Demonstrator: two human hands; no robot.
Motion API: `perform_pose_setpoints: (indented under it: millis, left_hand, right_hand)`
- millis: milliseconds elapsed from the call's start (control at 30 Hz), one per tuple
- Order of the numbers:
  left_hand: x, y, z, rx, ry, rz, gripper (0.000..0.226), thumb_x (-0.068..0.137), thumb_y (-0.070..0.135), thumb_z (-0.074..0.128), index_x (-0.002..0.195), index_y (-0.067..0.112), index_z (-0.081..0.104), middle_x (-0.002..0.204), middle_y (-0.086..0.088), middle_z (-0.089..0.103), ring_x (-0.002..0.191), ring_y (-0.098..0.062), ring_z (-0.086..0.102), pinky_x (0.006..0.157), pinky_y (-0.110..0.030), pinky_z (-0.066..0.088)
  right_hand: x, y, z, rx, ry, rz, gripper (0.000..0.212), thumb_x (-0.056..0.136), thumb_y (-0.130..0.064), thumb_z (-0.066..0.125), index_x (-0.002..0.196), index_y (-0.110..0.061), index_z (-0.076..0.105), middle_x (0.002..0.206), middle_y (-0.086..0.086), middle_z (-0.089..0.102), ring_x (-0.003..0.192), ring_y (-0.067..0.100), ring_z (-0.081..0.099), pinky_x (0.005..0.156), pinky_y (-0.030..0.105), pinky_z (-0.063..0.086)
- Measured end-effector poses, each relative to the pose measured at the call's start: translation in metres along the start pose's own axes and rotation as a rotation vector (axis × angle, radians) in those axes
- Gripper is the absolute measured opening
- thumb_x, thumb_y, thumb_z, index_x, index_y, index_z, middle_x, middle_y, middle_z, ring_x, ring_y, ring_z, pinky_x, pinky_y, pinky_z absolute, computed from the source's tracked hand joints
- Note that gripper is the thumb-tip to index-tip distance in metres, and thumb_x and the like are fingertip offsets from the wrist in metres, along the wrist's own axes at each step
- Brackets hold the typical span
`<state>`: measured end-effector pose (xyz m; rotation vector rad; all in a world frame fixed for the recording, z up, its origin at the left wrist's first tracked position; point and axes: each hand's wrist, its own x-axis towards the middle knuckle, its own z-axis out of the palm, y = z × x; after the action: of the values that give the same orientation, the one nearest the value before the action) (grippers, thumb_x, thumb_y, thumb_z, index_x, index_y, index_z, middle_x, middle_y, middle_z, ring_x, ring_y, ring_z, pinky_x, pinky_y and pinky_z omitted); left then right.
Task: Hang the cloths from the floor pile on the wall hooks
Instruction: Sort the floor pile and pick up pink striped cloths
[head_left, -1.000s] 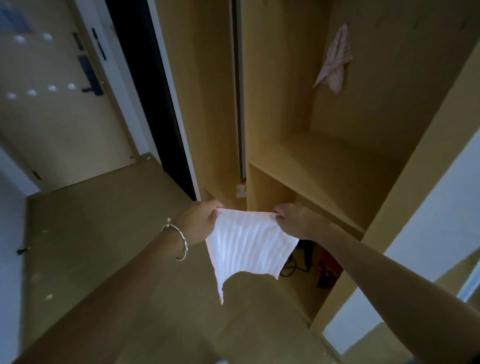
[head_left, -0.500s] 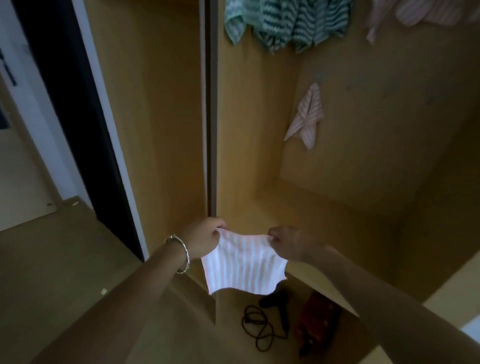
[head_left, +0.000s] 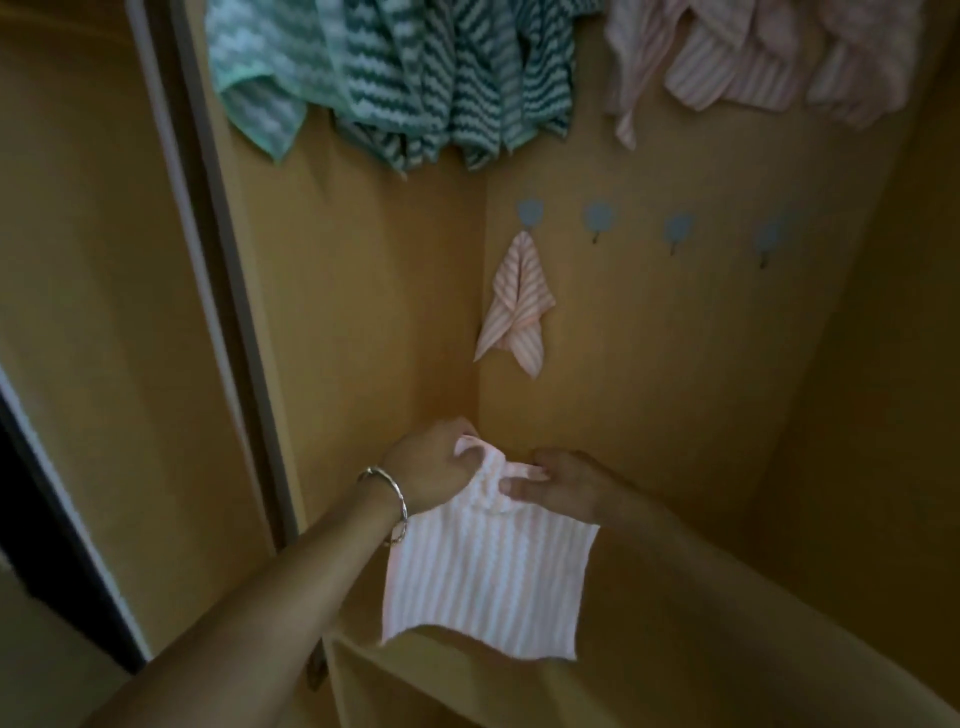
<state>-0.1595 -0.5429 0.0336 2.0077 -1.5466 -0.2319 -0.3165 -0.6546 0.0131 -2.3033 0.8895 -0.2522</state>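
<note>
pink striped cloth (head_left: 488, 582) bunched, another (head_left: 517, 306) on hook (head_left: 530, 214)

No text, label, brand, number or sign is readable anywhere. The pink striped cloth (head_left: 488, 587), near centre, shows stripes only. The hung pink cloth (head_left: 517, 306) on the far wall is the same. The green zigzag cloths (head_left: 415, 78), far top left, show pattern only. The round wall hooks (head_left: 597, 217) are plain. The bracelet (head_left: 387, 496) is too blurred to tell any marking.

pink-white striped cloth (head_left: 488, 577); green zigzag cloths (head_left: 415, 78); blue hooks (head_left: 597, 217).
</note>
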Motion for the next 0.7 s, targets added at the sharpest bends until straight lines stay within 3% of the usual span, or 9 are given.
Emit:
perform_pose_setpoints:
  millis: [100,267,367,500,567,633,700]
  left_hand:
    - [0.042,0.002,0.001,0.091,-0.03,0.063,0.022,0.088,0.039,0.059,0.1,0.022,0.061,0.099,0.001,0.064,0.092,-0.017,0.06,0.077,-0.029,0.046]
    - [0.112,-0.006,0.003,0.17,0.062,0.044,0.026,0.092,0.034,0.054,0.096,0.011,0.067,0.097,-0.006,0.07,0.089,-0.021,0.062,0.065,-0.024,0.035]
    - [0.146,-0.016,0.015,0.187,0.028,0.032,0.031,0.097,0.035,0.045,0.102,0.015,0.068,0.101,-0.004,0.07,0.087,-0.015,0.062,0.067,-0.02,0.035]
    - [0.192,-0.024,0.027,-0.001,0.054,-0.007,0.03,0.097,0.036,0.045,0.095,0.013,0.064,0.096,-0.007,0.068,0.089,-0.022,0.063,0.069,-0.023,0.04]
    - [0.215,-0.022,0.032,-0.13,0.049,0.014,0.027,0.095,0.034,0.049,0.092,0.011,0.064,0.096,-0.008,0.068,0.09,-0.022,0.062,0.074,-0.024,0.043]
    - [0.24,-0.017,0.036,-0.178,0.042,0.055,0.028,0.094,0.036,0.052,0.079,0.013,0.061,0.091,-0.01,0.068,0.087,-0.022,0.062,0.077,-0.028,0.045]
    - [0.265,-0.004,0.038,-0.206,0.054,0.084,0.031,0.091,0.044,0.051,0.083,0.016,0.064,0.098,-0.006,0.069,0.095,-0.022,0.061,0.083,-0.029,0.046]
  right_hand:
    - [0.049,0.015,-0.019,-0.12,0.047,-0.048,0.042,0.088,-0.046,0.062,0.058,-0.024,0.044,0.062,-0.009,0.048,0.064,0.006,0.049,0.058,0.025,0.032]
    - [0.119,0.027,-0.046,-0.073,0.11,-0.08,0.034,0.091,-0.042,0.059,0.065,-0.022,0.047,0.069,-0.009,0.049,0.066,0.007,0.048,0.056,0.021,0.032]
    - [0.152,0.036,-0.052,-0.061,0.124,-0.079,0.022,0.095,-0.041,0.053,0.087,-0.02,0.054,0.086,-0.004,0.054,0.081,0.011,0.052,0.064,0.023,0.035]
    - [0.181,0.051,-0.067,-0.003,0.153,-0.012,0.036,0.101,-0.04,0.041,0.119,-0.015,0.058,0.115,0.004,0.062,0.096,0.013,0.056,0.078,0.024,0.037]
    - [0.187,0.058,-0.081,0.048,0.183,0.002,0.033,0.101,-0.04,0.041,0.113,-0.017,0.061,0.11,0.0,0.063,0.096,0.014,0.056,0.075,0.02,0.038]
    - [0.187,0.066,-0.097,0.051,0.215,0.041,0.022,0.1,-0.041,0.042,0.093,-0.029,0.059,0.092,-0.011,0.058,0.084,0.006,0.054,0.066,0.015,0.036]
    - [0.185,0.07,-0.12,0.036,0.283,0.074,0.026,0.099,-0.042,0.044,0.076,-0.034,0.053,0.08,-0.017,0.054,0.073,-0.001,0.05,0.064,0.018,0.036]
